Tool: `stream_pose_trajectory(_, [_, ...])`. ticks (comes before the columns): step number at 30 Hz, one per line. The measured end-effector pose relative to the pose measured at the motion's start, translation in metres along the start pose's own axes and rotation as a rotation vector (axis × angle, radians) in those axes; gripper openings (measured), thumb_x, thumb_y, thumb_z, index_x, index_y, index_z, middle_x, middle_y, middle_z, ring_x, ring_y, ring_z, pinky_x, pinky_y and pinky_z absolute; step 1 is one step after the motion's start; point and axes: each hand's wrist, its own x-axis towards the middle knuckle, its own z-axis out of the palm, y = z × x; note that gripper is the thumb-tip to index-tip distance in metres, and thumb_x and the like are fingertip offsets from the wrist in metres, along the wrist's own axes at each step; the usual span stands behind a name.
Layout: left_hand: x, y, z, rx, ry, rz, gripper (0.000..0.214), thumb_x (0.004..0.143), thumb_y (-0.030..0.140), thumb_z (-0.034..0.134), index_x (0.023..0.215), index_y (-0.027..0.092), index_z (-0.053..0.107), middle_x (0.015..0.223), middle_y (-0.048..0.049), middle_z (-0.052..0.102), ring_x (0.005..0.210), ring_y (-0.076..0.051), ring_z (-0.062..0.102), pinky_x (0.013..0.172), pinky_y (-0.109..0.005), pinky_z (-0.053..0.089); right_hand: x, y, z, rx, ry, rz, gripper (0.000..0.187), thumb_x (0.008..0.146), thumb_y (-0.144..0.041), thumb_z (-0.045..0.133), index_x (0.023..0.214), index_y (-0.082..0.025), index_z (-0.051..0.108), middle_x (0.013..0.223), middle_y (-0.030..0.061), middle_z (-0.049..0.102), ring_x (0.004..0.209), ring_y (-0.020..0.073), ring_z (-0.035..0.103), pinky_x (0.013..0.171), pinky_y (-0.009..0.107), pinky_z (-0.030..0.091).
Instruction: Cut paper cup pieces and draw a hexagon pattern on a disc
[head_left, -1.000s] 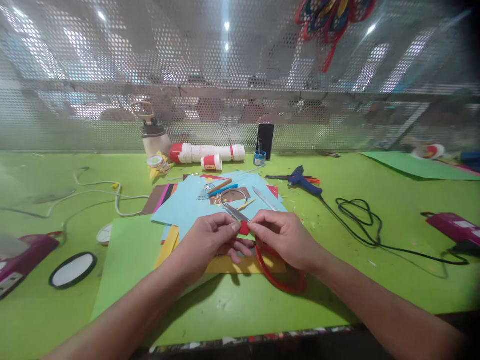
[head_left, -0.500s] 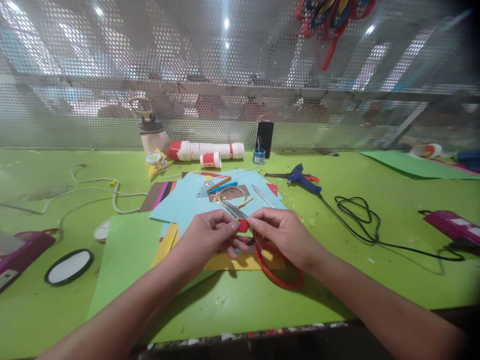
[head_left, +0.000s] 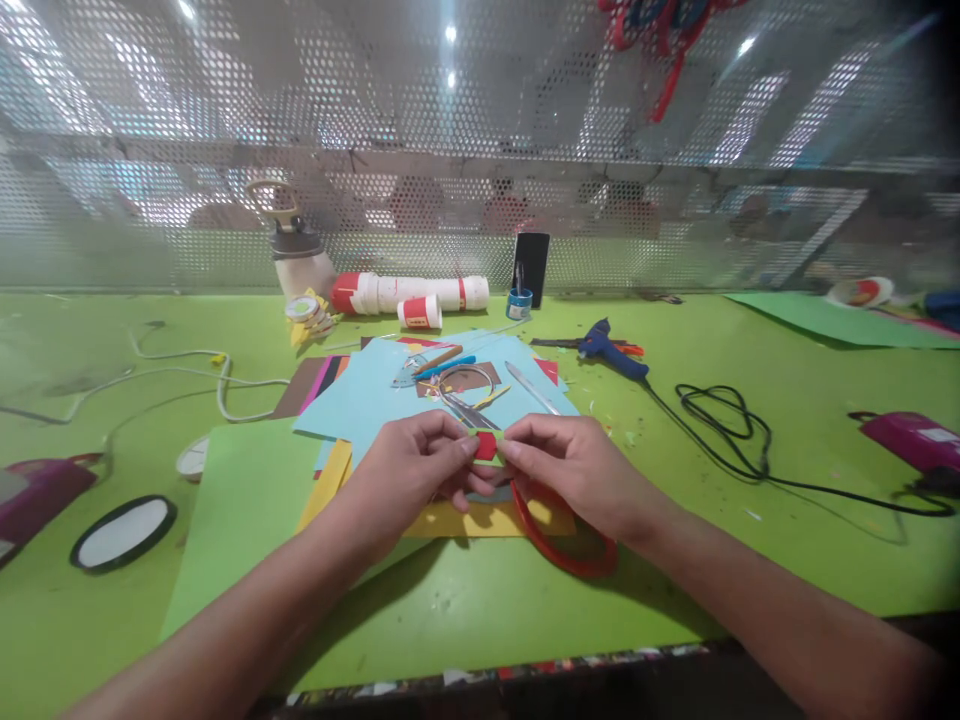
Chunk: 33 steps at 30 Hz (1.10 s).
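Observation:
Between my two hands is a small red paper piece with bits of green paper at its edges. My left hand pinches its left side between thumb and forefinger, the other fingers curled beneath. On the opposite side, the thumb and forefinger of my right hand are closed on it. Red-handled scissors show below my right hand; whether they rest on the table or hang from the fingers cannot be told. Yellow paper and light blue paper sheets lie under and beyond my hands.
A pencil, a metal ring and a craft blade lie on the blue sheets. Farther right is a blue glue gun with a looping black cord. A red-and-white paper cup, a white tube and a phone stand behind.
The red piece has turned slightly, with more green showing at its right edge. Both hands keep their pinch. The whole view has shifted a little.

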Motion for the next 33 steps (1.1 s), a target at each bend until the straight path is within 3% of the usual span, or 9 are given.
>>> stream_pose_trajectory(10, [-0.003, 0.000, 0.003, 0.056, -0.033, 0.026, 0.026, 0.074, 0.034, 0.072, 0.072, 0.013, 0.055, 0.063, -0.0053, 0.071, 0.055, -0.011, 0.064, 0.052, -0.018, 0.049, -0.004, -0.001, 0.003, -0.035, 0.021, 0.034, 0.022, 0.083, -0.033, 0.062, 0.072, -0.014, 0.058, 0.057, -0.0035, 0.052, 0.052, 0.0083, 0.046, 0.051, 0.021, 0.036])
stream_pose_trajectory(15, [-0.001, 0.004, -0.007, 0.145, -0.025, 0.007, 0.016, 0.075, 0.028, 0.066, 0.072, 0.014, 0.059, 0.061, -0.0037, 0.068, 0.056, -0.012, 0.064, 0.049, -0.019, 0.045, -0.007, -0.001, 0.000, -0.013, 0.010, 0.062, 0.023, 0.080, -0.035, 0.064, 0.071, -0.016, 0.058, 0.053, -0.0043, 0.052, 0.047, 0.0074, 0.044, 0.047, 0.020, 0.033])
stream_pose_trajectory(18, [0.006, 0.010, -0.018, 0.190, 0.088, 0.152, 0.015, 0.076, 0.028, 0.065, 0.075, 0.013, 0.062, 0.070, -0.0051, 0.068, 0.061, -0.014, 0.065, 0.050, -0.021, 0.046, -0.009, -0.001, 0.004, -0.061, -0.078, 0.093, 0.021, 0.079, -0.034, 0.064, 0.070, -0.016, 0.058, 0.054, -0.0043, 0.052, 0.045, 0.0062, 0.039, 0.044, 0.021, 0.029])
stream_pose_trajectory(21, [0.006, 0.019, -0.024, 0.243, 0.157, 0.222, 0.013, 0.075, 0.025, 0.064, 0.072, 0.013, 0.061, 0.074, -0.0074, 0.069, 0.063, -0.014, 0.065, 0.053, -0.022, 0.045, -0.012, -0.003, 0.014, -0.323, -0.240, 0.128, 0.018, 0.082, -0.029, 0.058, 0.069, -0.015, 0.060, 0.056, -0.0040, 0.052, 0.048, 0.0069, 0.039, 0.046, 0.021, 0.030])
stream_pose_trajectory(25, [-0.015, 0.027, -0.019, 0.504, 0.152, 0.321, 0.014, 0.075, 0.026, 0.064, 0.070, 0.013, 0.063, 0.068, -0.0061, 0.067, 0.063, -0.015, 0.061, 0.056, -0.025, 0.045, -0.017, -0.011, 0.028, -0.580, -0.345, 0.158, 0.014, 0.076, -0.020, 0.061, 0.064, -0.015, 0.064, 0.052, -0.0056, 0.046, 0.050, 0.0077, 0.037, 0.047, 0.022, 0.027])
stream_pose_trajectory(28, [-0.041, 0.012, -0.014, 0.701, 0.106, 0.350, 0.016, 0.080, 0.029, 0.060, 0.074, 0.015, 0.064, 0.065, -0.0029, 0.065, 0.062, -0.015, 0.058, 0.057, -0.025, 0.043, -0.021, -0.012, 0.034, -0.650, -0.317, 0.215, 0.012, 0.072, -0.016, 0.062, 0.060, -0.015, 0.064, 0.046, -0.0057, 0.044, 0.046, 0.0076, 0.035, 0.045, 0.023, 0.024])
stream_pose_trajectory(31, [-0.070, -0.022, -0.011, 0.957, 0.138, 0.411, 0.018, 0.086, 0.028, 0.054, 0.079, 0.016, 0.065, 0.074, -0.0036, 0.066, 0.069, -0.017, 0.058, 0.062, -0.028, 0.043, -0.023, -0.006, 0.037, -0.706, -0.239, 0.250, 0.016, 0.074, -0.022, 0.062, 0.059, -0.015, 0.064, 0.047, -0.0035, 0.049, 0.045, 0.0084, 0.037, 0.044, 0.023, 0.025])
stream_pose_trajectory(33, [-0.085, -0.045, -0.009, 1.058, 0.111, 0.523, 0.020, 0.091, 0.024, 0.047, 0.090, 0.014, 0.064, 0.087, -0.0071, 0.065, 0.078, -0.019, 0.058, 0.070, -0.031, 0.046, -0.025, -0.002, 0.038, -0.735, -0.198, 0.247, 0.018, 0.074, -0.025, 0.062, 0.059, -0.015, 0.064, 0.049, -0.0024, 0.051, 0.047, 0.0091, 0.039, 0.044, 0.024, 0.026])
